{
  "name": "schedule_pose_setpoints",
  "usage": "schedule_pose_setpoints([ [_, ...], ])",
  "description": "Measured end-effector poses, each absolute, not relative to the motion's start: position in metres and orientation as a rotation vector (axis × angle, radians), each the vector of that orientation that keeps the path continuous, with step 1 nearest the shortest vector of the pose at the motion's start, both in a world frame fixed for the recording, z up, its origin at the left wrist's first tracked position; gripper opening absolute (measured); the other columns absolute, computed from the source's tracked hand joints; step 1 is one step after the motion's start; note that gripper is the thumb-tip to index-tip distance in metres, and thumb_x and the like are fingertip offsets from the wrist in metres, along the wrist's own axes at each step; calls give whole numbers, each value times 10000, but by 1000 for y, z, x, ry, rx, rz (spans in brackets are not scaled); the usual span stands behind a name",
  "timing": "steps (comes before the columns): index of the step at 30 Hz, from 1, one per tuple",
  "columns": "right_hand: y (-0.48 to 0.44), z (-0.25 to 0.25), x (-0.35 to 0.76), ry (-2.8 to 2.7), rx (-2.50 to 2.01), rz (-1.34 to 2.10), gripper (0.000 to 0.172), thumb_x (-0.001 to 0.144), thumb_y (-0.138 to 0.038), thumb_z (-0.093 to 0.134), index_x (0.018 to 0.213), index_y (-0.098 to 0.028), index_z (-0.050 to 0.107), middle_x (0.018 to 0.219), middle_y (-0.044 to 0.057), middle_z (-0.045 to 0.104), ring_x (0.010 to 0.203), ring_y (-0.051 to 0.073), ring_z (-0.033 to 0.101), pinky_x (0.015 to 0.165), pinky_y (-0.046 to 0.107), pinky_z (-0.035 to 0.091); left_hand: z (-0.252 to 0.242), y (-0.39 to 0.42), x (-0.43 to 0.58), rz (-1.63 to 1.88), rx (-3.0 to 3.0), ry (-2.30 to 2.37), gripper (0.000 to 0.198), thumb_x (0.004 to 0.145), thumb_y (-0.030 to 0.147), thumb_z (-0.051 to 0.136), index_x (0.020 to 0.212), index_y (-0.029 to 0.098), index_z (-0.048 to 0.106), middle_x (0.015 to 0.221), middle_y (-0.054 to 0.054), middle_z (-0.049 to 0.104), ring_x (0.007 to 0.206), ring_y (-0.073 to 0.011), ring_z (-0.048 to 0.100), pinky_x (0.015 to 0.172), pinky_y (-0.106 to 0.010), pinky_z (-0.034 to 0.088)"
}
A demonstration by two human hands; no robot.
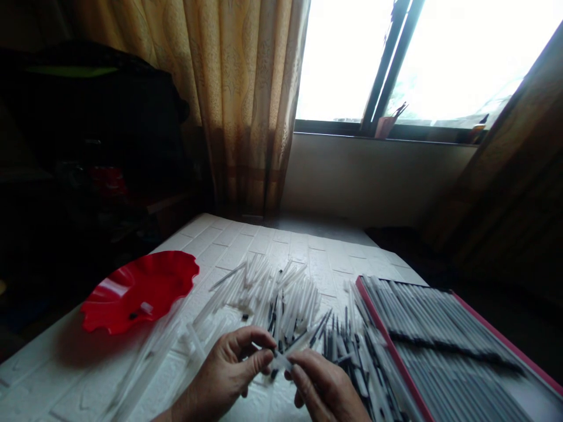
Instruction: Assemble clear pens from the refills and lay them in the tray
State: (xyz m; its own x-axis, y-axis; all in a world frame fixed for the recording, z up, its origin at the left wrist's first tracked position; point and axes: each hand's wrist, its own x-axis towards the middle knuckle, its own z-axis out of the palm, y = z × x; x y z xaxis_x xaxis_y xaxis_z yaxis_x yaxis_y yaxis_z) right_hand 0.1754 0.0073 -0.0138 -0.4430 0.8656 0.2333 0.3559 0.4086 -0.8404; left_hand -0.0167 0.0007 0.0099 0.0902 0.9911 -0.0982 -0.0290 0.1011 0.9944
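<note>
At the front middle, the fingertips of my left hand [231,360] and my right hand [325,384] meet in a pinch. Between them is a small translucent pen part [284,361], partly covered by fingers and blurred; a dark bit shows at its left end. Just beyond my hands lies a loose heap of clear pen barrels [255,278]. Beside my right hand are several dark-tipped pen pieces [341,337], lying close together. More clear tubes [149,351] are spread left of my left hand.
A red wavy-rimmed bowl [176,264] with a few small bits inside stands at the left. On the right, a red-edged box [373,313] holds rows of grey pens [422,310]. The table [316,255] has a white brick-patterned cover. Behind are a curtain [246,88] and a window.
</note>
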Motion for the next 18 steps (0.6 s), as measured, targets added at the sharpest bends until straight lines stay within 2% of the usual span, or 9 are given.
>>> schedule_pose_setpoints([
  [2,7,-12,176,-1971,-1066,950,348,903,-488,459,1044,-206,604,826,54,659,604,138,600,585,223,475,12,0,-16,1084,1143,1158,583,565,663,770,828,147,699,539,21,622,410,-60,447,322,-120,326],
  [4,7,-11,176,-1972,-1092,957,314,864,-481,523,996,-203,583,817,47,657,625,144,600,590,222,471,14,1,-16,1084,1135,1155,569,564,652,779,819,149,702,533,23,619,407,-60,440,325,-123,325],
  [6,7,-11,176,-1970,-1103,1012,299,872,-491,506,906,-200,566,780,38,637,592,135,594,549,210,456,14,1,-17,1086,1131,1148,554,566,642,784,815,152,710,539,23,623,396,-51,418,330,-126,326],
  [9,6,-13,175,-1926,-1082,1106,363,901,-530,443,903,-190,570,742,32,607,544,129,605,503,200,443,10,3,-20,1083,1138,1135,538,567,630,792,816,157,726,559,12,641,391,-47,404,334,-130,330],
  [12,7,-15,174,-1907,-1033,1147,399,911,-543,428,912,-179,590,735,40,612,546,136,627,508,201,454,5,3,-22,1078,1130,1114,524,563,624,798,810,166,741,546,6,644,396,-57,429,325,-127,317],
  [18,11,-11,177,-1991,-952,1181,392,958,-462,383,872,-161,618,756,61,663,521,112,629,482,167,449,4,3,-26,1050,1140,1109,451,575,567,824,812,188,766,576,-12,674,468,-90,519,348,-115,320],
])
